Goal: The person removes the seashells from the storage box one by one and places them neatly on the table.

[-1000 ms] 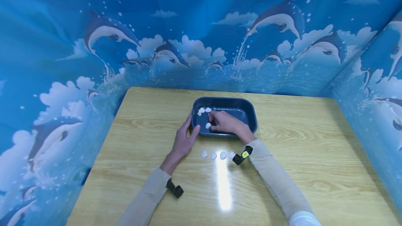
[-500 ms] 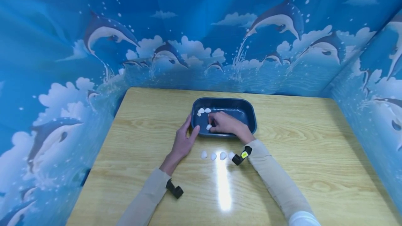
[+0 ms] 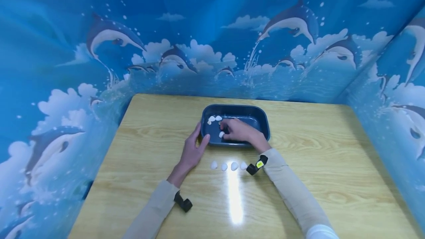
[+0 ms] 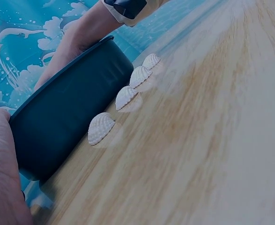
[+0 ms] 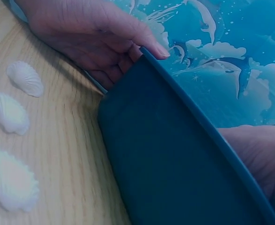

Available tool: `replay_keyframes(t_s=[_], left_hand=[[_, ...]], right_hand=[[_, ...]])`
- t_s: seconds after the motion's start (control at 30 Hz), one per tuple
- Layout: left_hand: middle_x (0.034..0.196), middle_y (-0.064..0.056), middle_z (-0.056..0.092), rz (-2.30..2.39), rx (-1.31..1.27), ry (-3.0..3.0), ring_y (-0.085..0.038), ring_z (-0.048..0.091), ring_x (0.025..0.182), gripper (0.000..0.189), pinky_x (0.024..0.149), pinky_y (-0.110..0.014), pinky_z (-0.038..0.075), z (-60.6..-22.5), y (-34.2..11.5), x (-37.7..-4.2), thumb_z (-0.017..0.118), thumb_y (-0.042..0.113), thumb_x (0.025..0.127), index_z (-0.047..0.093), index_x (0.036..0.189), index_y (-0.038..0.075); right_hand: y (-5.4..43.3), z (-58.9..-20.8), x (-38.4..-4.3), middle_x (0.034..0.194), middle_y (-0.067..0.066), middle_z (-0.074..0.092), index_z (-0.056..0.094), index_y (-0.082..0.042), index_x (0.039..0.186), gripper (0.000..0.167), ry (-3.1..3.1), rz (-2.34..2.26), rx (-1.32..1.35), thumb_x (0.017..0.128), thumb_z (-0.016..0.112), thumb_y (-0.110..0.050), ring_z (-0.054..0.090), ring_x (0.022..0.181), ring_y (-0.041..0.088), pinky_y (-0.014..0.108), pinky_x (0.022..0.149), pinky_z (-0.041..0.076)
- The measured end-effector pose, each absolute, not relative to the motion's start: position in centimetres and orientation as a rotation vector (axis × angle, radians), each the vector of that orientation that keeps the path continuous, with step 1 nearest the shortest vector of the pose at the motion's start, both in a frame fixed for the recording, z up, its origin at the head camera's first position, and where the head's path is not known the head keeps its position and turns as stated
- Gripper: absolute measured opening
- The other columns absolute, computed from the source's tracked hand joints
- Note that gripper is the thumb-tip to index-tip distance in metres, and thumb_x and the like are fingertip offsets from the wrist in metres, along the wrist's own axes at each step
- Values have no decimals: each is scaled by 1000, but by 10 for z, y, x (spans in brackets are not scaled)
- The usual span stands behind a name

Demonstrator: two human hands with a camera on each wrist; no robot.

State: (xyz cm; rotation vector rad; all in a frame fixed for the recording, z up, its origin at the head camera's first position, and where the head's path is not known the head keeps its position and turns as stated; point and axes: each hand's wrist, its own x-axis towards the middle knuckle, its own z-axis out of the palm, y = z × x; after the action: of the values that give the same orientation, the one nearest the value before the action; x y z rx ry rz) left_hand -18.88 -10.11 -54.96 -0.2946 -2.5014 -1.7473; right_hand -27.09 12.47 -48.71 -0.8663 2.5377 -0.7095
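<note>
- Head: dark-blue, glossy, round-cornered rectangular tray (image 3: 249, 112); 4 ribbed white seashells (image 3: 234, 166) in a row near its front side, smaller-looking white shells (image 3: 211, 118) inside at its left end.
- Head, surroundings: pale wood-grain table (image 3: 308, 150), blue dolphin-print sheeting (image 3: 199, 21) around; table extends well past the tray's right end.
- Head, fingers: left hand (image 3: 193, 149) wide, at tray's left end; right hand (image 3: 239, 130) inside tray, fingers bent beside a shell; cannot tell if pinching.
- Left wrist: row just beside tray's smooth wall.
- Right wrist: left thumb at thin rim.
</note>
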Motion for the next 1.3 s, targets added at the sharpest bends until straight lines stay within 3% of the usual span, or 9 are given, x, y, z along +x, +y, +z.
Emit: replay_keyframes(t_s=[0.17,0.6,0.93,1.3], left_hand=[[170,-13,28,-1755,-297,-2505,-21,26,157,73,128,-41,25,-548,-100,-188,53,48,108,29,163,7],[171,-11,27,-1742,-298,-2511,-19,25,157,65,128,-42,24,-549,-100,-189,54,34,110,28,164,9],[171,-11,27,-1746,-311,-2503,-20,26,157,65,128,-42,25,-548,-99,-189,54,34,110,27,164,10],[170,-12,27,-1747,-296,-2495,-19,26,157,67,128,-40,25,-549,-100,-189,56,36,109,29,163,8]], right_hand=[[125,-488,-271,77,-1,61,69,-8,109,19,2531,-699,-876,94,77,-17,53,63,11,25,56,46],[131,-476,-264,72,-1,58,68,-7,110,24,2553,-744,-832,91,76,-20,50,60,12,27,54,42],[133,-457,-251,64,-3,51,67,-12,110,23,2606,-759,-814,90,74,-20,44,55,13,28,51,34],[137,-434,-231,70,-2,52,64,-16,106,19,2634,-782,-853,89,72,-21,47,60,15,29,54,37]])
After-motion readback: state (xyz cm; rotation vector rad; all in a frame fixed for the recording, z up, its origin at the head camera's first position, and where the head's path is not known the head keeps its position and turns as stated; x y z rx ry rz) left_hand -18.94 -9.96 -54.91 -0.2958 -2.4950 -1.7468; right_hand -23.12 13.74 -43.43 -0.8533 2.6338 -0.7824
